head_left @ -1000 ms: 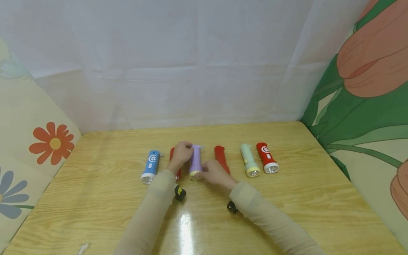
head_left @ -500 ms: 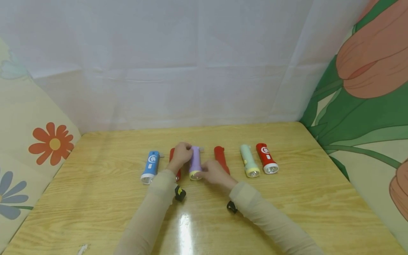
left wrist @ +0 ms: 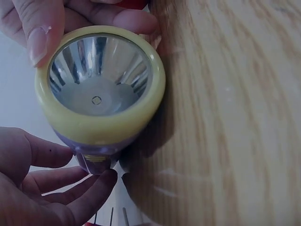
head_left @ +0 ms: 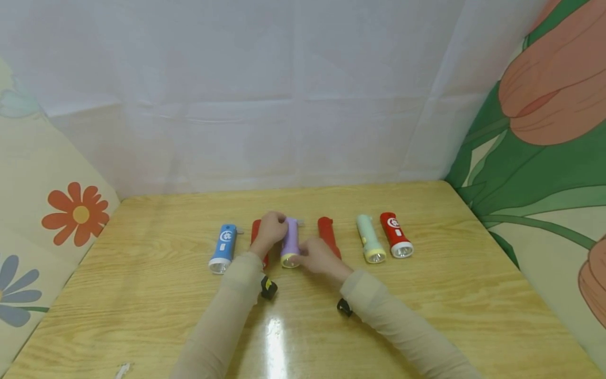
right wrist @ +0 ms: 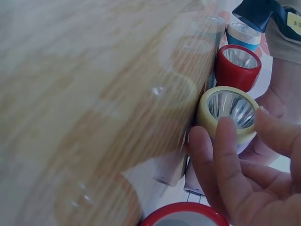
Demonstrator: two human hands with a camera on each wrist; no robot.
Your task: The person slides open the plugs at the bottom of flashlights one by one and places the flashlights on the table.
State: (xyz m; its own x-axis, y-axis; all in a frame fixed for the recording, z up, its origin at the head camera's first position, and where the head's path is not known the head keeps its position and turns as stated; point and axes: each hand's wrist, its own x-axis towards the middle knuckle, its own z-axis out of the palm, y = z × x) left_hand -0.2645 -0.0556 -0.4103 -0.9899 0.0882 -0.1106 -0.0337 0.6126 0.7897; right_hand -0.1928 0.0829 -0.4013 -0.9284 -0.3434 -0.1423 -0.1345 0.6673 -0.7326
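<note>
A purple flashlight (head_left: 291,239) with a yellow head ring lies on the table in the head view, lens toward me. My left hand (head_left: 271,230) holds its body near the tail from the left; in the left wrist view those fingers (left wrist: 70,193) curl against the purple body. At the head end, my right hand (head_left: 321,258) pinches the yellow ring (right wrist: 204,110), thumb on one side and fingers on the other. A red flashlight (head_left: 256,229) lies partly hidden beneath or behind the left hand. Another red flashlight (head_left: 327,231) is partly covered by the right hand.
A blue flashlight (head_left: 225,245) lies at the row's left end. To the right lie a mint green flashlight (head_left: 370,234) and a red one with a white ring (head_left: 395,231). The wooden table (head_left: 450,295) meets a white curtain (head_left: 236,147) at the back.
Almost nothing differs. Both hands stay on the purple flashlight, and the left hand shifts only very slightly.
</note>
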